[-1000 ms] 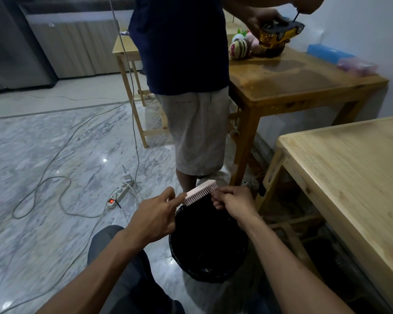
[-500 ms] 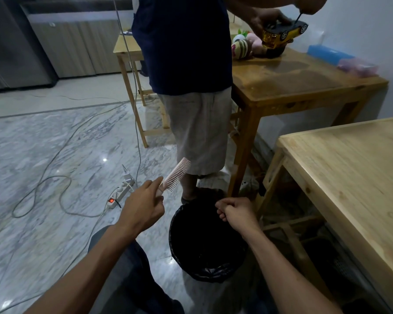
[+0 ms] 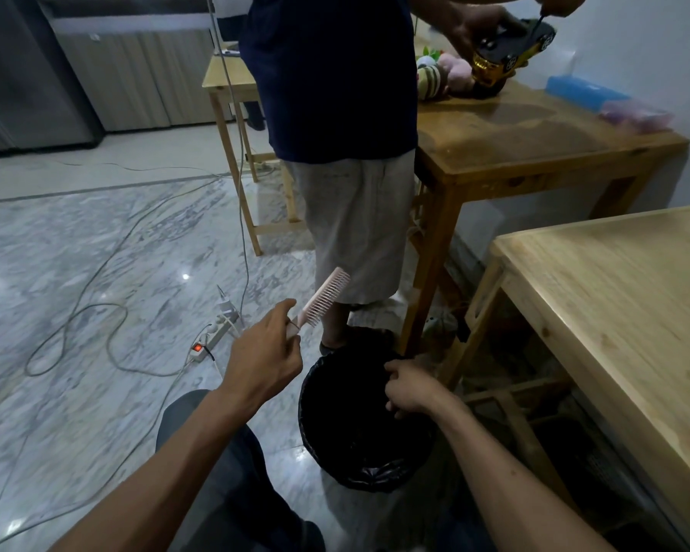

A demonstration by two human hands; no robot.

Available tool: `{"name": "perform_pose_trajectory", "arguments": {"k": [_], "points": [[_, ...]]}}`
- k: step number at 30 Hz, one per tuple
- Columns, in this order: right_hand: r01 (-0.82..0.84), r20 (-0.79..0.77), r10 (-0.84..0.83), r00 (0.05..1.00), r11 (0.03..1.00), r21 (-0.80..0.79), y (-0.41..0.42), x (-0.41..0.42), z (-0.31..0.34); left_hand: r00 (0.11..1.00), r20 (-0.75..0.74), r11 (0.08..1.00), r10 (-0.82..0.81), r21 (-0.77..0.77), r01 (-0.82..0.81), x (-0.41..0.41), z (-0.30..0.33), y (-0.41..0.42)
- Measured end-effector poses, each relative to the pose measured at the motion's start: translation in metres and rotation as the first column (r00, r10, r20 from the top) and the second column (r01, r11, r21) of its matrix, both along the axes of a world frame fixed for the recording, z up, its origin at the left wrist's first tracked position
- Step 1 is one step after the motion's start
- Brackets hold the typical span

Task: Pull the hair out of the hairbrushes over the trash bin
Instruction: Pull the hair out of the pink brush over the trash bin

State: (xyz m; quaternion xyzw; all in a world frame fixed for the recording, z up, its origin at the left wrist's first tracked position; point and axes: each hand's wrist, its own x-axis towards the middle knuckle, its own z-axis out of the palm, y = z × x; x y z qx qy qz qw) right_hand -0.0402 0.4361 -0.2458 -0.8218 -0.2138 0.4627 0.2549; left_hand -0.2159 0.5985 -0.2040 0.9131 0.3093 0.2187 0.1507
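My left hand [image 3: 264, 360] grips the handle of a pink hairbrush [image 3: 322, 300], which points up and to the right, just left of the trash bin. The black-lined trash bin [image 3: 349, 478] stands on the floor between my arms. My right hand [image 3: 409, 388] hovers over the bin's right rim with its fingers curled downward into the opening. Whether any hair is pinched in those fingers is too small to tell.
Another person [image 3: 335, 113] stands right behind the bin, working on a yellow toy car [image 3: 510, 53] over a dark wooden table [image 3: 534, 145]. A light wooden table [image 3: 614, 312] is at my right. A power strip [image 3: 212, 336] and cables lie on the marble floor at left.
My left hand swung the hairbrush up and left, away from the bin. My right hand left the bristles and dropped down over the bin's opening.
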Motion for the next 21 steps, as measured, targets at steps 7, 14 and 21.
{"name": "perform_pose_trajectory", "arguments": {"k": [7,14,21], "points": [[0.154,0.153,-0.18,0.972,0.974,0.169,0.006,0.013,0.01,0.999,-0.022,0.999,-0.045,0.013,0.045,0.004,-0.007,-0.004],[-0.06,0.387,0.049,0.921,0.998,0.016,0.008,0.017,0.012,0.997,-0.04,0.997,-0.071,-0.024,0.07,0.005,-0.013,-0.008],[0.027,0.273,-0.09,0.958,0.974,0.226,0.012,0.018,0.008,0.991,-0.046,0.992,-0.122,0.02,0.123,0.008,-0.013,-0.014]]}}
